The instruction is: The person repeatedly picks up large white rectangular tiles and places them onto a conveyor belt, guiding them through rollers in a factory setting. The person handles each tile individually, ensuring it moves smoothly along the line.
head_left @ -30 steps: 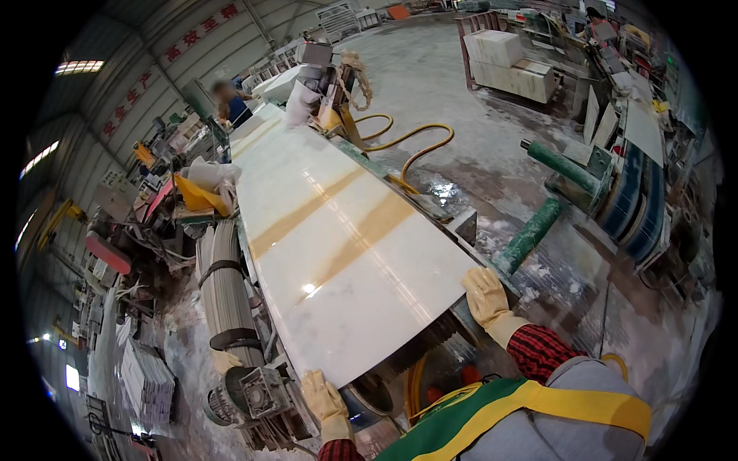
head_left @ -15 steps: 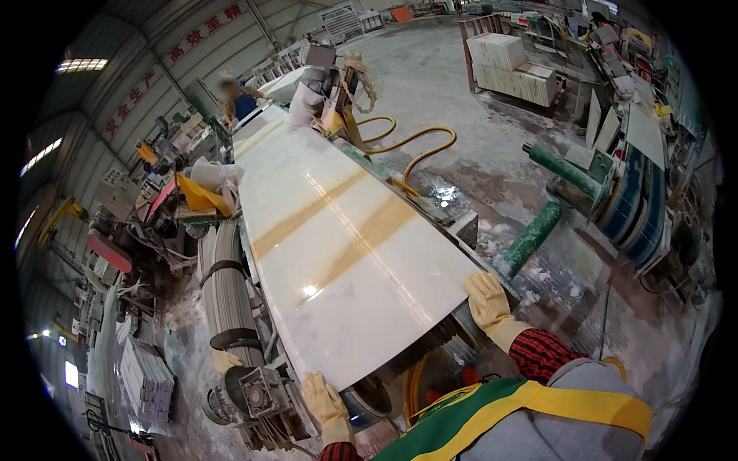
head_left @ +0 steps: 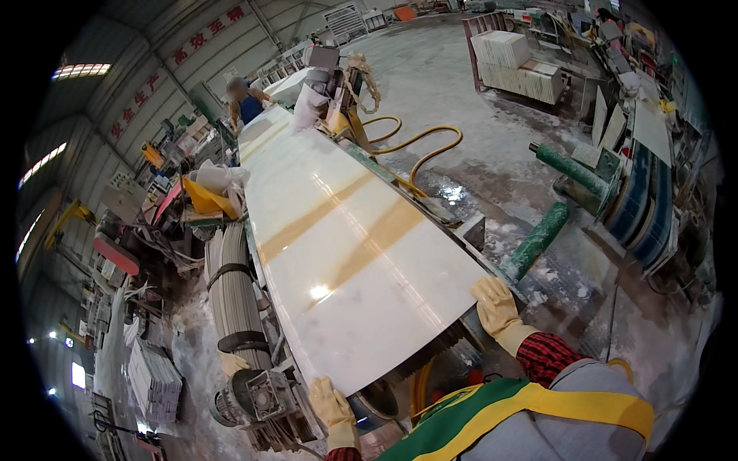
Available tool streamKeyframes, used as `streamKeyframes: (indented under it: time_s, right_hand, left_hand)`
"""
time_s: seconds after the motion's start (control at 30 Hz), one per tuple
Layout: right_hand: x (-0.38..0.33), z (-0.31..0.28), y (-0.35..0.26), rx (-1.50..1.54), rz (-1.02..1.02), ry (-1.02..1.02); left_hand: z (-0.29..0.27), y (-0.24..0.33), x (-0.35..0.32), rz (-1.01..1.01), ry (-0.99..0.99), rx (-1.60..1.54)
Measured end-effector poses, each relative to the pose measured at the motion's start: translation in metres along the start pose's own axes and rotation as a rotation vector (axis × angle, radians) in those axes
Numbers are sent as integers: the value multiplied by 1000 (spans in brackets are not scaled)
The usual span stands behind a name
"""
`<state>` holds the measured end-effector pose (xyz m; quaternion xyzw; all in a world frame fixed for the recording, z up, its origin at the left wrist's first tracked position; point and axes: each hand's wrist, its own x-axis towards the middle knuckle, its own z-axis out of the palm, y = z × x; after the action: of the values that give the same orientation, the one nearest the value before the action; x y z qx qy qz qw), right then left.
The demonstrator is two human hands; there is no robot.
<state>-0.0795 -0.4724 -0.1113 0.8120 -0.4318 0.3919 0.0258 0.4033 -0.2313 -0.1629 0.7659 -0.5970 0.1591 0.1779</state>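
Observation:
A long polished white stone slab (head_left: 361,292) with tan veins stretches away from me on a conveyor bed. My left hand (head_left: 332,407), in a cream rubber glove, grips its near left corner, fingers pointing up along the edge. At the near right corner, my right hand (head_left: 498,309) in a matching glove has its fingers bent over the edge. The slab's underside and the thumbs' exact hold are hidden. Below the near edge, dark machine parts and a yellow hose (head_left: 421,384) show.
A motor (head_left: 257,396) and a grey ribbed bundle (head_left: 233,288) flank the slab's left side. Green rollers (head_left: 538,240) stand to the right. Another person (head_left: 247,104) is at the far end, beside a machine head (head_left: 319,92). A yellow hose (head_left: 438,150) loops on the floor.
The whole view has shifted slightly, so the scene sits a little farther right and lower. Both hands stay at the slab's near corners.

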Motion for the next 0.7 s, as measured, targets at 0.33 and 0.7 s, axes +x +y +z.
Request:
streamKeyframes:
  time_s: [0.33, 0.7]
  right_hand:
    - [-1, -7, 2, 25, 17, -82]
    - [4, -13, -7, 14, -6, -5]
  left_hand:
    - [-16, 16, 6, -23, -31, -24]
    - [-16, 19, 1, -4, 31, -11]
